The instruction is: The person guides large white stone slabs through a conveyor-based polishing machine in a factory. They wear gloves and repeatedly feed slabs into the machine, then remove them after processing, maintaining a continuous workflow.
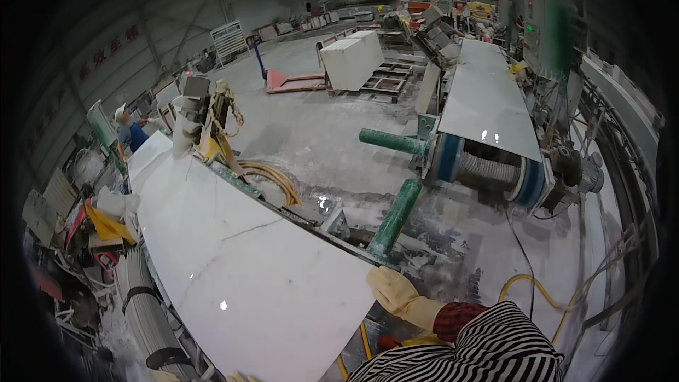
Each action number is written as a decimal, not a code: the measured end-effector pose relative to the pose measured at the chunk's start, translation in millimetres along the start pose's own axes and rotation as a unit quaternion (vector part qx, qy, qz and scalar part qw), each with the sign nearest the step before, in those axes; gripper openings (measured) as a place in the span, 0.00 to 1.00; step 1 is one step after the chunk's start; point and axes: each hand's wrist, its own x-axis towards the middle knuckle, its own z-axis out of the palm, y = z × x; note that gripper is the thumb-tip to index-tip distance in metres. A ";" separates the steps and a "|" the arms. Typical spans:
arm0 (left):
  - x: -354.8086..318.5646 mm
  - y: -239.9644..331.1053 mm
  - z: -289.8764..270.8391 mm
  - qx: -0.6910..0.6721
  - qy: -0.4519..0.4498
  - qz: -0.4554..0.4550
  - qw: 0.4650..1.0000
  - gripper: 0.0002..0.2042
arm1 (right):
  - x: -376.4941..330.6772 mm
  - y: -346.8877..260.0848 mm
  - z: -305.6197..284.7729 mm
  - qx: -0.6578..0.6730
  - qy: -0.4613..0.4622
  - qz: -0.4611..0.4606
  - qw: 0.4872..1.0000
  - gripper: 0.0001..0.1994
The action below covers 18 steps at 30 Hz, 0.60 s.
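Observation:
A large white polished stone slab [247,262] with faint grey veins lies flat on a machine bed and fills the lower left. My right hand [396,291], in a cream rubber glove, holds the slab at its near right corner, its fingertips partly hidden. The sleeve above it is red checked under black-and-white stripes. Only a sliver of my left hand [240,378], in a similar glove, shows at the bottom picture edge beside the slab's near edge; its fingers cannot be made out.
Green rollers [396,216] stick out right of the slab. Beyond the gap, another white slab [488,99] lies on a conveyor with a ribbed roller [488,170]. A yellow hose [530,279] crosses the wet floor. Far left stands a co-worker [127,131]; white blocks [350,60] stand farther back.

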 end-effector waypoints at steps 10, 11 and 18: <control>-25.4 8.0 -20.7 -0.056 -0.076 -0.033 0.995 0.27 | -7.1 -3.5 -19.9 0.026 -0.042 0.049 0.998 0.20; -34.9 3.5 -23.2 -0.052 -0.089 -0.033 0.994 0.28 | -0.7 -6.5 -26.0 0.045 -0.044 0.033 0.997 0.20; -69.6 1.4 -61.4 -0.053 -0.158 0.027 0.986 0.32 | 13.0 14.3 -24.6 0.009 -0.039 -0.069 0.997 0.20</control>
